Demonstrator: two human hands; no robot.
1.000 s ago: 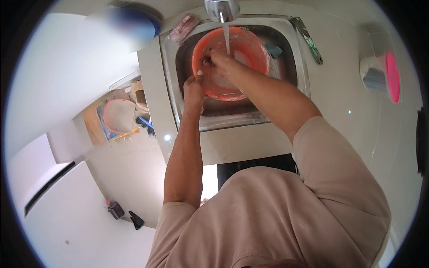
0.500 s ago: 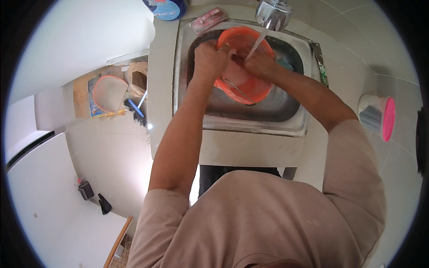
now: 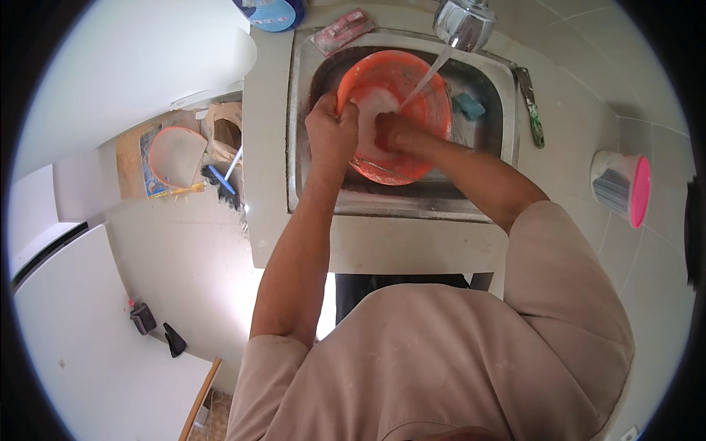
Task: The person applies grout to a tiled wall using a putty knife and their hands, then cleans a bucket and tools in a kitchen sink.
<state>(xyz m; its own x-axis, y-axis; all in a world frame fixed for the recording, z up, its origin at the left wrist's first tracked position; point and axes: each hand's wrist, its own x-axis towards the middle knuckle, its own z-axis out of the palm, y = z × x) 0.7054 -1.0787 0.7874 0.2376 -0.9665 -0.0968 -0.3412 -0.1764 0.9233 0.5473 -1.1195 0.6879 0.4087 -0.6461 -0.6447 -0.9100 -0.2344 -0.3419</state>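
An orange bucket (image 3: 371,70) with a thin wire handle (image 3: 384,170) sits tilted in the steel sink (image 3: 485,165). Cloudy water shows inside it, and a stream (image 3: 426,79) from the chrome tap (image 3: 463,28) pours in. My left hand (image 3: 331,134) is closed on the bucket's left rim, thumb toward the inside. Down inside the bucket is my right hand (image 3: 393,134), its fingers hidden by the water and the hand itself. A crumpled blue-green cloth or sponge (image 3: 468,107) lies in the sink, right of the bucket.
A paint-stained scraper (image 3: 531,110) lies at the sink's right edge. Behind the sink are a red-and-clear packet (image 3: 343,31) and a blue bottle (image 3: 272,13). A pink-lidded tub (image 3: 624,187) stands right. On the left floor are a blue-headed brush (image 3: 222,179) and an orange-rimmed container (image 3: 176,156).
My left hand has moved from inside the bucket to its left rim. The bucket has shifted left and down, uncovering the cloth, and my right hand has moved left and lower in it.
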